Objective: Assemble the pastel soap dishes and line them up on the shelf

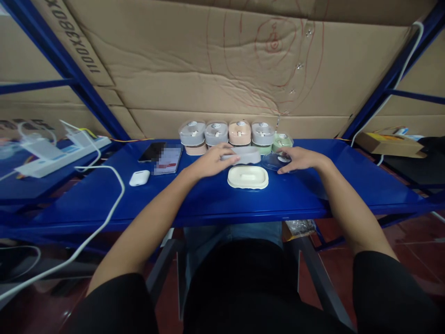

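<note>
My left hand (216, 160) is closed on the left end of a shallow grey container (247, 155), thumb in front and fingers behind. A clear plastic lid (273, 162) with a round label is under the fingers of my right hand (303, 158), close to the tabletop; its far edge is hidden. Right in front of the grey container lies a cream oval piece (248, 178) with a raised bar in its middle. Behind both hands stand stacked small boxes with clear lids: grey boxes (216, 134), a peach box (239, 133) and a green box (283, 140).
On the blue table (208, 199), to the left, lie a dark phone (152, 151), a lit phone (168, 160) and a white earbud case (139, 178). A white cable (116, 208) crosses the left side near a power strip (62, 157). Cardboard (174, 60) walls the back.
</note>
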A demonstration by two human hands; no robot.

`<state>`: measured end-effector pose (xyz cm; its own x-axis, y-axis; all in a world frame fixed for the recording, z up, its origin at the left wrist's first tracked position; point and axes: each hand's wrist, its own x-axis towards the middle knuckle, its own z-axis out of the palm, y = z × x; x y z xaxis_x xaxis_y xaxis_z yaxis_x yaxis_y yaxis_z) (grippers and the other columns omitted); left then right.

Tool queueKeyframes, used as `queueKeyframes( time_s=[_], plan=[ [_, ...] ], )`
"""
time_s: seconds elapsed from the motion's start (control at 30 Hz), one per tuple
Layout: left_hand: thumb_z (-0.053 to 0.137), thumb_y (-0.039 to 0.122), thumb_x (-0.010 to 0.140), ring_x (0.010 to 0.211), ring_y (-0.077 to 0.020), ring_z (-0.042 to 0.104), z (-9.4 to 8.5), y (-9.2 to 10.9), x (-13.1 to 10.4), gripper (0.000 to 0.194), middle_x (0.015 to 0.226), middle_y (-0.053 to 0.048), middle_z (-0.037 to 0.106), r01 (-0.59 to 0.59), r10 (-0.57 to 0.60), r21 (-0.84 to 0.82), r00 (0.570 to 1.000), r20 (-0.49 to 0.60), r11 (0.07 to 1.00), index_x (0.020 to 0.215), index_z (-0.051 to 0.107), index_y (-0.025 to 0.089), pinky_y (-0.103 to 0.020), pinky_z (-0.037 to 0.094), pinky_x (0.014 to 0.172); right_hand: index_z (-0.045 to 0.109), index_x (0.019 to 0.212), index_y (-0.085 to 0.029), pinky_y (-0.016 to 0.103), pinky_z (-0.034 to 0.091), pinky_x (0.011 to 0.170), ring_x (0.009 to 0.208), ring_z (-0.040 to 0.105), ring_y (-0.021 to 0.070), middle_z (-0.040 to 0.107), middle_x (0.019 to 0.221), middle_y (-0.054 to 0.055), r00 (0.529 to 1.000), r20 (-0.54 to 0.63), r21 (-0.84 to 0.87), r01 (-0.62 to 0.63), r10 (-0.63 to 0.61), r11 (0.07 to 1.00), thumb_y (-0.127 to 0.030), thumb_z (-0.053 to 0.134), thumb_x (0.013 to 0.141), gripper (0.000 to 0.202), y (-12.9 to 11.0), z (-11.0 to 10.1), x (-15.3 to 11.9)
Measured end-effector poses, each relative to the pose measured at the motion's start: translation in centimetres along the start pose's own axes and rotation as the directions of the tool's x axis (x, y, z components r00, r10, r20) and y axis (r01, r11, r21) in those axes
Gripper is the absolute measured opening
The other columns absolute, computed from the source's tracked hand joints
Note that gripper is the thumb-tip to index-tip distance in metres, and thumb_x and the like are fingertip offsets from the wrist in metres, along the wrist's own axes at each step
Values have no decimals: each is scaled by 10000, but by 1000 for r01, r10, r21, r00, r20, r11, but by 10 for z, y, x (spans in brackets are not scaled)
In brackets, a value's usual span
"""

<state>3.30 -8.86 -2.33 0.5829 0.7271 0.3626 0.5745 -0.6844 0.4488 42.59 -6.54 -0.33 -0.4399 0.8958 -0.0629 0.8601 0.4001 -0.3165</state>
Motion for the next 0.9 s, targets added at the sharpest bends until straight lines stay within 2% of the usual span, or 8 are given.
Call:
queueKeyframes(
  time_s=[0.1,0.27,0.37,0.47,0.67,0.8,0.9],
  plan=[
    [563,772,1053,1322,-388,710,-16,-12,-2,647,1433,-178,716,113,-111,117,993,-31,987,1150,848,200,-585,535,1240,708,1599,-245,616,627,1146,1311,774,482,815,1483,157,1000,0,-25,23,-23,999,-663,1007,650,1079,0,3,1],
    [662,772,949,1201,-412,726,-27,-26,-4,579,1202,-174,755,193,-233,292,967,106,937,1005,806,214,-566,583,1113,699,1621,-236,610,628,1162,1327,774,477,798,1516,170,1000,31,-41,8,-7,999,-629,1020,663,1085,0,6,3],
    [765,728,867,1141,-417,728,-27,-34,-3,530,1193,-172,756,223,-284,340,948,141,913,1011,796,219,-548,598,1038,692,1633,-218,631,618,1183,1344,767,491,790,1527,183,1000,29,-39,3,-2,999,-640,1013,675,1095,-1,7,5],
    [838,670,795,1168,-418,723,-28,-40,-4,518,1213,-148,761,224,-297,356,940,167,907,1069,787,234,-513,603,1014,672,1659,-226,653,582,1236,1407,736,503,764,1579,184,1000,5,-43,26,-25,999,-688,981,718,1093,-2,9,6],
    [879,717,724,1333,-483,695,-27,-39,-6,769,1379,-214,732,249,-316,327,934,169,911,1264,750,184,-525,582,1101,624,1691,-126,645,544,1293,1468,700,515,709,1638,250,997,-3,-50,75,-75,996,-708,956,728,1174,-3,15,11],
    [883,646,732,1309,-486,714,-26,-37,-5,746,1369,-219,747,243,-312,329,934,175,912,1303,750,185,-557,583,1107,621,1705,-177,652,530,1311,1490,690,506,704,1658,217,997,8,-37,77,-76,996,-718,950,732,1161,-1,16,12],
    [856,614,780,1297,-479,722,-28,-30,-5,691,1387,-213,742,255,-308,336,945,111,907,1319,755,193,-591,582,1120,640,1694,-205,655,516,1328,1513,674,510,703,1664,202,997,12,-27,80,-80,996,-720,957,729,1139,1,16,13]
  ],
)
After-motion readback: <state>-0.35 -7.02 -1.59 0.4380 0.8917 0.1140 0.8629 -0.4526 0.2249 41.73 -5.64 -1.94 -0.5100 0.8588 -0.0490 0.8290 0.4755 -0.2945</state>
